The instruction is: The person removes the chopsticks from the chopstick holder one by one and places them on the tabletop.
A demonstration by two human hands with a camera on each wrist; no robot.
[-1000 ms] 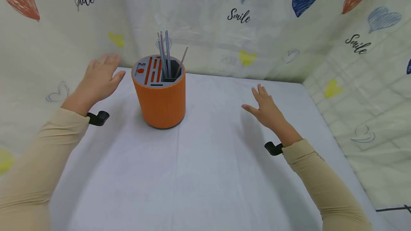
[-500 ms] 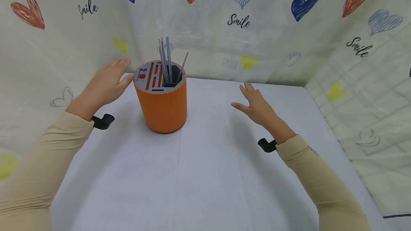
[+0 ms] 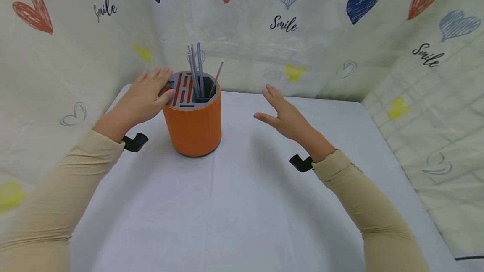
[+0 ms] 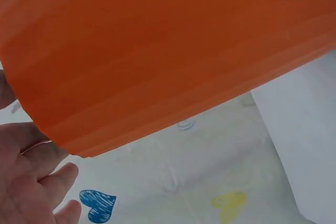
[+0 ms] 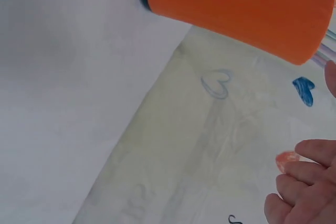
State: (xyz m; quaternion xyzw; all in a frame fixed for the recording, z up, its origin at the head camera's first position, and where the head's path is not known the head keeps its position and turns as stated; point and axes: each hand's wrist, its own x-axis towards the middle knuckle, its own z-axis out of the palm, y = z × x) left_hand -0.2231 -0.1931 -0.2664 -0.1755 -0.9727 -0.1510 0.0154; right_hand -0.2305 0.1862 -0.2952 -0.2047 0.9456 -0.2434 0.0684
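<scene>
An orange round knife holder point(image 3: 193, 132) stands upright at the back left of the table in the head view. Its grey top has slots and one larger well, where several thin sticks point(image 3: 200, 64) like chopsticks lean. My left hand point(image 3: 143, 99) is at the holder's left upper rim, fingers extended and covering part of the top; whether it touches is unclear. In the left wrist view the orange wall point(image 4: 173, 51) fills the upper part, with my fingers point(image 4: 60, 184) by its edge. My right hand point(image 3: 287, 117) hovers right of the holder, apart from it, fingers spread.
A white cloth point(image 3: 234, 213) covers the table. Behind and beside it hangs a pale curtain point(image 3: 245, 45) printed with hearts and "Smile". Both wrists carry a black mount, the left one point(image 3: 135, 142) and the right one point(image 3: 300, 163).
My left hand has moved right, from beside the holder to its rim. The right hand has come left toward the holder. The view shifted slightly; the holder stays in place.
</scene>
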